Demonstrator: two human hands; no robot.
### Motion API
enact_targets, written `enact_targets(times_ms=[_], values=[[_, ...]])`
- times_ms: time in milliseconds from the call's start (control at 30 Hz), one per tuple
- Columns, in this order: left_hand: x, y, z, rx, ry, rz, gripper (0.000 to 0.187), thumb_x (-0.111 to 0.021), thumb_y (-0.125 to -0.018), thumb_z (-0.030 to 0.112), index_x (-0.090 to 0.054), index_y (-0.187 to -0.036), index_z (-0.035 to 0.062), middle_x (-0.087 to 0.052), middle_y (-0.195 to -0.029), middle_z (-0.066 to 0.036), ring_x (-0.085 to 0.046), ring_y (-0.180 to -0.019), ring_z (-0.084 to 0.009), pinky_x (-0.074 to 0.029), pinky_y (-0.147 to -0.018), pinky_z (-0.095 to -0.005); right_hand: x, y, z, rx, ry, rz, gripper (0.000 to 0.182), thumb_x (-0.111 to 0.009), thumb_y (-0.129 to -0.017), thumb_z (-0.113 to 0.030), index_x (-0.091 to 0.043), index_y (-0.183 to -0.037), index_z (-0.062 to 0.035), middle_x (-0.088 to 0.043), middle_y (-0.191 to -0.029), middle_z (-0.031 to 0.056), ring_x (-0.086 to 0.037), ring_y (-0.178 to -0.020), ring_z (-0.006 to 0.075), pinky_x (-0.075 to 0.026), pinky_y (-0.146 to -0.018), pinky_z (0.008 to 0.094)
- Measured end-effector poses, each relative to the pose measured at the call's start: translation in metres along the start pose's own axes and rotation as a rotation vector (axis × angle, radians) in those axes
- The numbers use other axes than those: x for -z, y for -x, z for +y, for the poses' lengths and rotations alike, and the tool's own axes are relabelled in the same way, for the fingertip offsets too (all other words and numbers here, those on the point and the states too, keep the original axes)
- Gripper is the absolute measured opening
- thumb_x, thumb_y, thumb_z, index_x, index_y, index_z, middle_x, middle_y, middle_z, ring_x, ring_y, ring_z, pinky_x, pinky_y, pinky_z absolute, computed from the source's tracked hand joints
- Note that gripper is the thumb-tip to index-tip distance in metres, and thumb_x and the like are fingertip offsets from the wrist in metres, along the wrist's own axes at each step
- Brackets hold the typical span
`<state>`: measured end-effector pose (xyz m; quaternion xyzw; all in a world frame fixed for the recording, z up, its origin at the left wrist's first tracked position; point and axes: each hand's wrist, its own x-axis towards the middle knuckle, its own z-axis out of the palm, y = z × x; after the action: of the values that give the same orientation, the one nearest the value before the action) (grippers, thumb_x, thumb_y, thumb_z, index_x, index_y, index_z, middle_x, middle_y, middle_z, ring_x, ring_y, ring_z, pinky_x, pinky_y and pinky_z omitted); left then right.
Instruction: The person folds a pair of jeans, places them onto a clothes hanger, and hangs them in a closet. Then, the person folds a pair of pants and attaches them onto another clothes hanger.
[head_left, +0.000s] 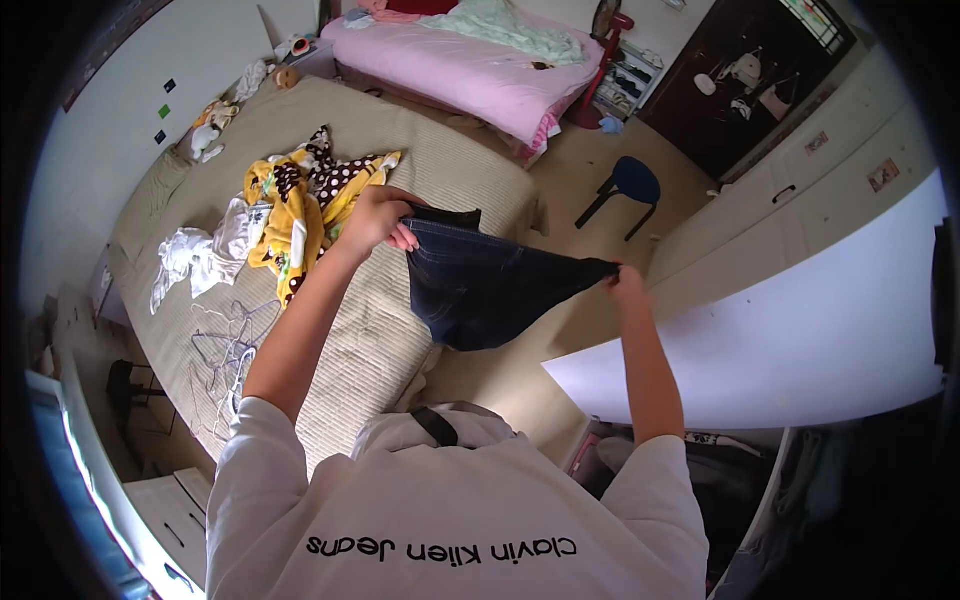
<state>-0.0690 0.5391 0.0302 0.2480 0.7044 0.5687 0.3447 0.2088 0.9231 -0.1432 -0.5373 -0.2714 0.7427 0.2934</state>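
Observation:
A pair of dark blue jeans is stretched in the air between both hands, over the edge of a bed with a beige mat. My left hand grips the jeans at the waistband end, just above the mat. At the opposite end, my right hand pinches the cloth, out over the floor beside the bed. The middle of the jeans sags down between the two hands.
A heap of yellow and brown polka-dot clothes and white garments lie on the mat, with wire hangers near them. A pink bed stands beyond. A blue stool is on the floor, and a white cupboard door is at my right.

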Motion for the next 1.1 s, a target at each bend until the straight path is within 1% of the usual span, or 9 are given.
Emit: enact_targets(times_ms=[133,233,333,367,533,833,933,1033,1100], values=[[0.019,0.014,-0.004,-0.040,-0.021,0.088,0.023,-0.044,-0.081,-0.002,-0.065,-0.091,-0.0058,-0.063,-0.060,-0.012,-0.062,-0.047,-0.0149,-0.050,-0.041,-0.0236,-0.039,0.005,0.029,-0.044,0.049,0.008,0.031,-0.036,-0.091,-0.005,-0.065,-0.099,-0.0103,-0.056,-0.087,0.0072,-0.044,-0.055,0.0104,-0.034,-0.042,0.0214],[0.054,0.018,-0.022,-0.092,-0.068,0.073,0.021,-0.044,-0.081,-0.003,-0.064,-0.086,-0.0050,-0.064,-0.062,-0.012,-0.063,-0.048,-0.0142,-0.051,-0.044,-0.0226,-0.058,0.059,0.010,0.286,0.495,-0.366,0.028,-0.039,-0.090,-0.003,-0.065,-0.097,-0.0091,-0.057,-0.085,0.0037,-0.045,-0.056,0.0102,-0.034,-0.042,0.0225],[0.078,0.047,-0.012,-0.261,-0.663,0.049,0.020,-0.049,-0.074,-0.005,-0.066,-0.084,-0.0005,-0.066,-0.070,-0.010,-0.066,-0.062,-0.0171,-0.051,-0.061,-0.0282,-0.079,0.136,-0.025,0.549,1.091,-0.661,0.025,-0.042,-0.086,0.003,-0.064,-0.093,-0.0053,-0.058,-0.083,0.0013,-0.048,-0.058,0.0094,-0.035,-0.046,0.0243],[0.085,0.052,-0.011,-0.327,-0.828,0.045,0.023,-0.051,-0.069,-0.006,-0.067,-0.082,0.0036,-0.066,-0.076,-0.009,-0.065,-0.072,-0.0226,-0.049,-0.070,-0.0317,-0.084,0.153,-0.031,0.684,1.197,-0.760,0.024,-0.044,-0.084,0.004,-0.065,-0.091,-0.0055,-0.059,-0.081,0.0035,-0.049,-0.059,0.0120,-0.038,-0.049,0.0263],[0.101,0.056,-0.017,-0.463,-0.847,0.040,0.025,-0.050,-0.065,-0.009,-0.066,-0.081,0.0030,-0.066,-0.080,-0.011,-0.063,-0.076,-0.0272,-0.048,-0.071,-0.0331,-0.104,0.223,-0.056,1.205,1.431,-1.007,0.020,-0.049,-0.075,0.007,-0.064,-0.083,-0.0049,-0.058,-0.078,0.0106,-0.053,-0.062,0.0234,-0.042,-0.058,0.0318],[0.062,0.055,0.035,-0.714,-0.741,-0.015,0.022,-0.050,-0.063,-0.011,-0.061,-0.077,0.0012,-0.064,-0.079,-0.012,-0.061,-0.078,-0.0287,-0.047,-0.072,-0.0351,-0.151,0.289,-0.068,1.267,1.625,-1.039,0.018,-0.050,-0.077,0.003,-0.064,-0.085,-0.0063,-0.057,-0.080,0.0115,-0.056,-0.068,0.0258,-0.043,-0.060,0.0343],[0.032,0.044,0.050,-0.822,-0.680,-0.115,0.022,-0.052,-0.065,-0.010,-0.062,-0.081,0.0023,-0.065,-0.081,-0.012,-0.062,-0.077,-0.0285,-0.048,-0.071,-0.0361,-0.177,0.266,-0.042,1.403,1.202,-1.249,0.016,-0.051,-0.080,-0.001,-0.063,-0.088,-0.0046,-0.061,-0.082,0.0121,-0.057,-0.067,0.0243,-0.044,-0.060,0.0333],[0.000,0.042,0.065,-0.729,-0.552,-0.155,0.030,-0.055,-0.071,-0.010,-0.061,-0.097,0.0033,-0.066,-0.090,-0.009,-0.064,-0.084,-0.0235,-0.048,-0.077,-0.0327,-0.197,0.274,-0.027,1.079,1.131,-1.249,0.014,-0.052,-0.081,-0.003,-0.061,-0.092,-0.0016,-0.059,-0.070,0.0061,-0.049,-0.058,0.0105,-0.039,-0.055,0.0260],[-0.010,0.043,0.073,-0.657,-0.519,-0.128,0.033,-0.054,-0.073,-0.009,-0.055,-0.102,0.0056,-0.060,-0.079,-0.007,-0.060,-0.076,-0.0161,-0.046,-0.069,-0.0287,-0.205,0.280,-0.021,0.970,1.002,-1.284,0.013,-0.052,-0.081,-0.002,-0.058,-0.092,-0.0011,-0.054,-0.067,0.0010,-0.044,-0.058,0.0067,-0.035,-0.053,0.0237]])
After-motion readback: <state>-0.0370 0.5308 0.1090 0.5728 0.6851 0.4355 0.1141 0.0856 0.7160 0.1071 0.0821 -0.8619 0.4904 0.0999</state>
